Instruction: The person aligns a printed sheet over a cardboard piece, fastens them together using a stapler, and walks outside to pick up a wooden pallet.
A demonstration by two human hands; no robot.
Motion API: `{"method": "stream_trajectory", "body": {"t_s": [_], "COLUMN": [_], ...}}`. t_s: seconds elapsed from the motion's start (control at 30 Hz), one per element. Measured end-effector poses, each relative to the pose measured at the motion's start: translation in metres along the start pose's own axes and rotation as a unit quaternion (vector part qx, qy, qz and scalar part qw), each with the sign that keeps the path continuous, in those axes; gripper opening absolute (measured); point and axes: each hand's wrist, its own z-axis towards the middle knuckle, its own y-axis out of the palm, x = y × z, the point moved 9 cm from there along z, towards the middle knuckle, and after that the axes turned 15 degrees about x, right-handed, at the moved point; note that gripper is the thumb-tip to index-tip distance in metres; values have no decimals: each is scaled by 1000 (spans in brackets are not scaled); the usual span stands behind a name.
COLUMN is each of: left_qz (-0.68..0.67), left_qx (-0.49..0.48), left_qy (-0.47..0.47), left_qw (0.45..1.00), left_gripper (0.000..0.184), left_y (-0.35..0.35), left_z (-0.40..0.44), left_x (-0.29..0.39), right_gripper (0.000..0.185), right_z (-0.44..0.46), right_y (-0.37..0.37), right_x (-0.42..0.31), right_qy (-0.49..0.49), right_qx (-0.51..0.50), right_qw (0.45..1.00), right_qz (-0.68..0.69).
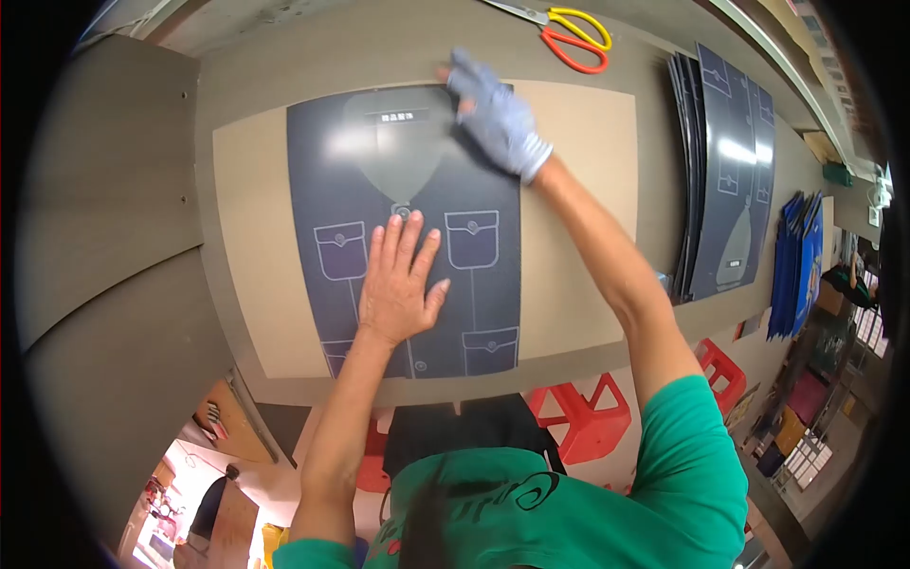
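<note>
A dark blue printed sheet (408, 303) with drawn pockets and a collar shape lies flat on a tan board (578, 228). Bare and spread, my left hand (398, 283) rests palm down on the middle of the sheet, holding nothing. My right hand (498, 119) wears a pale grey-blue glove with some fingertips uncovered. It is at the sheet's upper right corner, fingers apart and nothing held; whether it touches the sheet is hard to tell.
Scissors (576, 40) with yellow and red handles lie beyond the board. A stack of similar dark printed pieces (725, 171) stands at the right, with blue folded pieces (796, 266) beyond. Red stools (588, 417) are below the table edge.
</note>
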Motion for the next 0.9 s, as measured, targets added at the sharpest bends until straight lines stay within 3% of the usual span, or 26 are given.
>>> {"method": "stream_trajectory", "body": {"t_s": [0.17, 0.33, 0.6, 0.67, 0.73, 0.83, 0.9], "left_qz": [-24, -43, 0, 2, 7, 7, 16], "left_qx": [-5, 12, 31, 34, 43, 39, 47], "left_qy": [-12, -17, 5, 8, 8, 20, 26], "left_qw": [1000, 999, 1000, 999, 999, 999, 998], "left_gripper": [59, 58, 56, 55, 55, 54, 54], "left_y": [-3, -5, 3, 2, 0, 0, -2], "left_z": [1, 1, -7, -9, -7, -11, -9], "left_x": [-1, -2, -3, -1, 0, 3, 5], "right_gripper": [40, 41, 52, 45, 38, 34, 37], "right_z": [53, 0, -253, -318, -347, -331, -288], "right_y": [-4, -17, -18, -11, -19, -54, -77], "right_x": [28, -9, -136, -178, -198, -193, -169], "right_qy": [-4, -46, -12, -10, 46, 96, 83], "right_qx": [96, 115, -145, -245, -273, -191, -101], "right_qw": [995, 992, 983, 957, 946, 948, 978], "right_qz": [7, 26, 110, 156, 171, 235, 161]}}
